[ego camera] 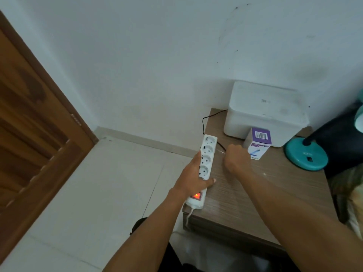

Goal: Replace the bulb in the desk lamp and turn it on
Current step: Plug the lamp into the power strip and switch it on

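A white power strip [207,152] with several sockets lies along the left edge of the wooden table [255,193]; its red switch [195,196] glows. My left hand [193,176] grips the strip around its middle. My right hand [234,157] is closed just right of the strip, on the end of a thin black cord [204,122]; whatever it holds is hidden. The teal lamp base [306,155] stands at the right, its dark neck rising to a teal shade [359,119] cut off by the frame edge. A purple and white bulb box [258,143] stands upright behind my right hand.
A white lidded box [265,112] sits at the back of the table against the white wall. A brown wooden door [35,134] stands at the left over a pale tiled floor [108,183]. The strip's white cable [188,214] hangs off the table's front corner.
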